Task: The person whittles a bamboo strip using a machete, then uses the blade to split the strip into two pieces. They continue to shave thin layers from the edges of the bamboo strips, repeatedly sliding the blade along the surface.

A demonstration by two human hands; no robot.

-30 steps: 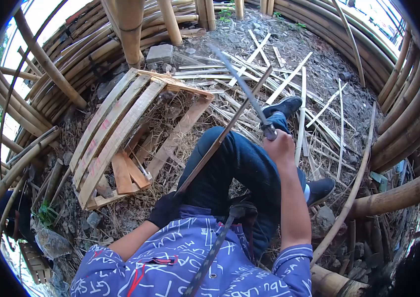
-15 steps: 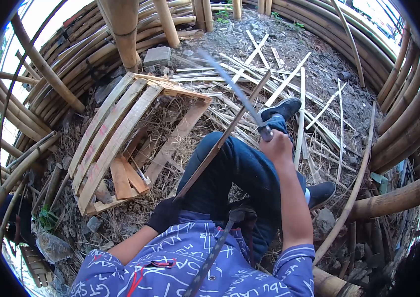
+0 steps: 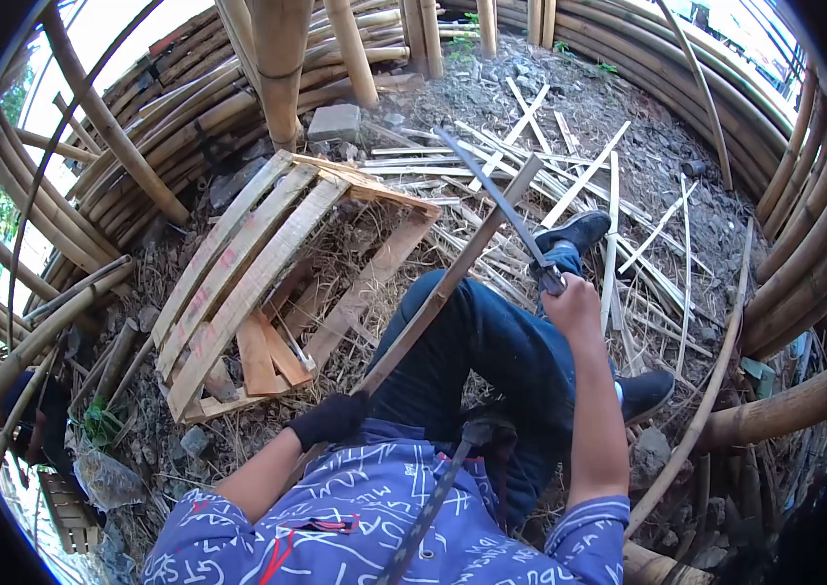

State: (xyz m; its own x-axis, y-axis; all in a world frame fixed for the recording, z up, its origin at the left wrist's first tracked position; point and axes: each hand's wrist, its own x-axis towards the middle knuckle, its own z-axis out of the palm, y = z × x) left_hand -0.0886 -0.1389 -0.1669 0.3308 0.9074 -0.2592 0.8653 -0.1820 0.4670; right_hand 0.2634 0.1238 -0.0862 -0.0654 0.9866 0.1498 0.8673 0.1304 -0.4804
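My left hand (image 3: 330, 419), in a black glove, is closed around the lower part of a long flat bamboo strip (image 3: 433, 304). The strip slants up across my bent leg, its far end pointing forward and right. In my bare right hand (image 3: 574, 304) is the handle of a machete (image 3: 524, 239), fingers wrapped round it. Its long dark blade points forward and left, crossing over the strip near the strip's upper end in this view.
A slatted wooden crate (image 3: 238, 283) lies tilted on the ground left of my legs. Pale split strips (image 3: 584, 175) are scattered ahead and to the right. Bamboo poles (image 3: 282, 68) stand and lie all around. A grey block (image 3: 335, 123) rests behind the crate.
My left hand has moved forward and up, carrying the bamboo strip with it. The machete blade, blurred before, now shows sharply against the strip. The whole view has shifted slightly.
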